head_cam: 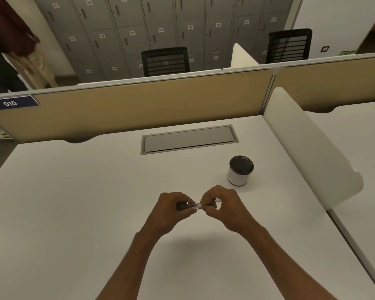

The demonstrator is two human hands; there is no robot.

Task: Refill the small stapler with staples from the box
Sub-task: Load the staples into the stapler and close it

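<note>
Chrome glinted between my fists: my left hand (175,207) gripped the small stapler (187,206) above the white counter (74,202), my right hand (220,204) pinched its far end. I judged I was mid-loading; next came seating the strip squarely. No staple box showed.

The small stapler (189,206) is lying crosswise in the air just above the white tabletop (74,202), both its ends being covered by fingers. Only its dark body and a shiny, pale middle section are showing; details are too small to tell.
</note>
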